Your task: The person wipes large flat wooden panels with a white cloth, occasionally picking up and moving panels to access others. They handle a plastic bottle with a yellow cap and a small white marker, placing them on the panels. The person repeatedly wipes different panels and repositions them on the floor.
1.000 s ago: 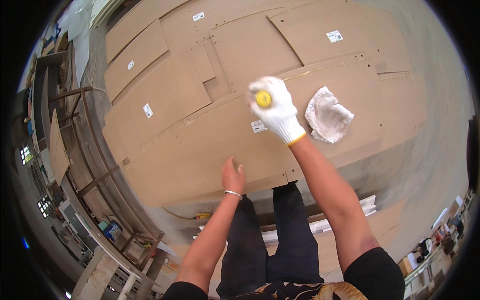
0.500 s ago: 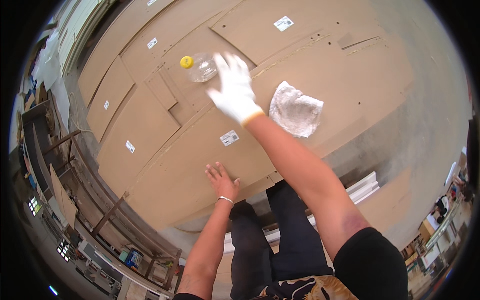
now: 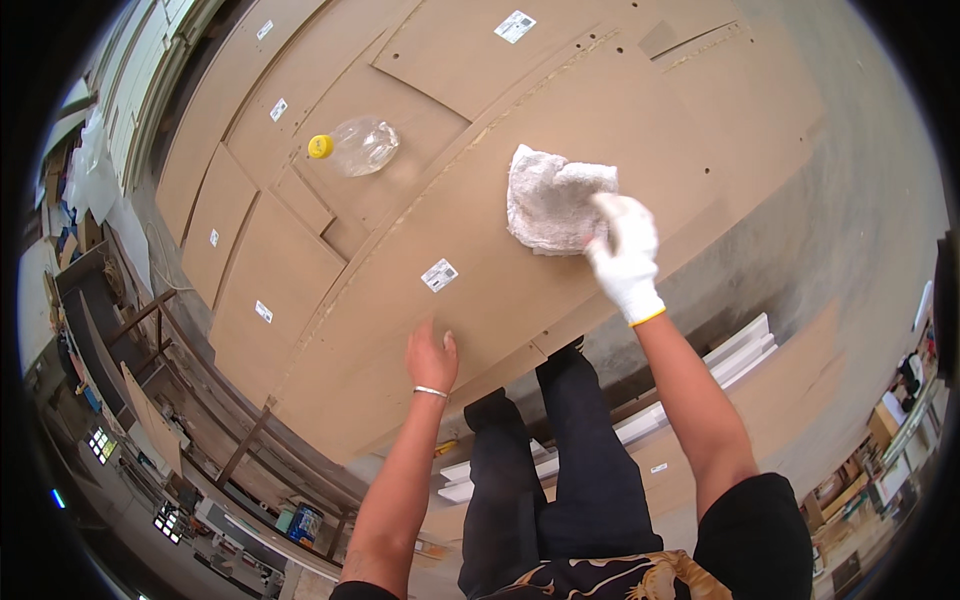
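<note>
My right hand, in a white knit glove with a yellow cuff edge, is at the right edge of a crumpled whitish cloth. Its thumb and fingers are apart, and the fingertips overlap the cloth's edge, slightly blurred. My left hand is bare, with a pale band at the wrist. It is over the near part of a brown board, thumb apart, its fingertips foreshortened and blurred. Farther off, a clear plastic bottle with a yellow cap lies on its side on the boards.
Several brown boards overlap in layers with raised edges, some bearing a white label. A rusty metal frame stands at the left. White strips lie below the boards, beside my legs. Plastic sheeting hangs at the far left.
My gloved right hand has moved from beside the bottle, right and nearer, to the cloth. My left hand has drawn its spread fingers in. The whole view has shifted slightly.
</note>
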The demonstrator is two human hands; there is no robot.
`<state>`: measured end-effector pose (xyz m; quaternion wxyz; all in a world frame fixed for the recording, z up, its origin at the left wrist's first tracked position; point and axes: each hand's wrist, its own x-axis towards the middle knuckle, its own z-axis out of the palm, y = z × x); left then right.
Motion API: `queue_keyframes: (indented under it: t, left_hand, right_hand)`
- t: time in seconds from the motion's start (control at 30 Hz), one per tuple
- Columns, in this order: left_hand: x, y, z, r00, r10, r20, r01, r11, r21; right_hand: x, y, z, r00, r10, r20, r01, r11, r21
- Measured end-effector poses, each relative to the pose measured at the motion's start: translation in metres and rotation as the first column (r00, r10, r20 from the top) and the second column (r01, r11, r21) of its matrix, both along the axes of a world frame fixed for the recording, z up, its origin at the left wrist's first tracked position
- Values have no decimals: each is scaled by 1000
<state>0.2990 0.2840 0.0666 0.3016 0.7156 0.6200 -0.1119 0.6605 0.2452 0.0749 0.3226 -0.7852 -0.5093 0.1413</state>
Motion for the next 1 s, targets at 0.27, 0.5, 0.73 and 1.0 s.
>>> queue_keyframes:
  t: [0.27,0.5,0.73,1.0]
  left_hand:
    - [161,37,53,844,-65,532,25,996,83]
    - [210,104,116,714,-396,578,397,908,132]
    - [199,98,130,640,550,536,11,691,-723]
    - [166,76,86,688,476,548,-217,855,-470]
  right_hand:
    - [-5,29,-20,982,-143,127,181,907,-379]
    - [26,1,47,-13,-170,-985,-83,982,-168]
    - [27,-4,32,-699,105,-708,224,972,-77]
    - [-42,-20,-11,-812,49,-581,128,987,-97]
